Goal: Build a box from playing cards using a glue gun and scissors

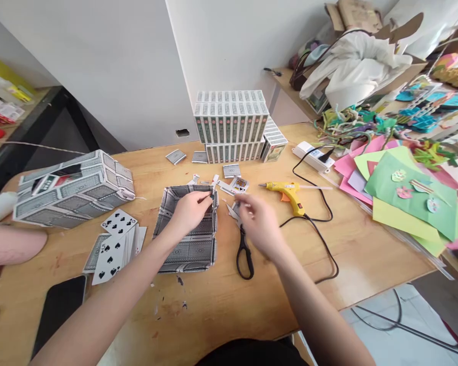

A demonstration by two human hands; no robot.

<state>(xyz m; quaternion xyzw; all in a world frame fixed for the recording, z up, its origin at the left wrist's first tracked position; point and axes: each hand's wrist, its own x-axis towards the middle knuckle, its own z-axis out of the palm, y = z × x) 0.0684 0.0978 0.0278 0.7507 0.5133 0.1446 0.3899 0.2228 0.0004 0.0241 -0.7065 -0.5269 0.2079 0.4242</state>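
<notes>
An open box made of grey-backed playing cards [187, 249] lies in front of me. Over its right part, my left hand [191, 211] pinches the far right corner of the rim, where a small dark bit shows at the fingertips. Just right of the box is my right hand [258, 223], its fingers curled together above the scissors' blades; whatever is between them is hidden. The black-handled scissors [245, 256] rest on the table below that hand. Cut card pieces [229, 188] are scattered behind both hands. A yellow glue gun [288, 193] lies to the right, a glue stick in its back.
Stacked card packs [231, 124] stand against the wall. At left are a larger card-covered box [76, 188], loose playing cards [110, 259], a phone [61, 305] and another person's arm [15, 246]. The glue gun's cable leads to a power strip [313, 156]; coloured paper [408, 193] covers the right side.
</notes>
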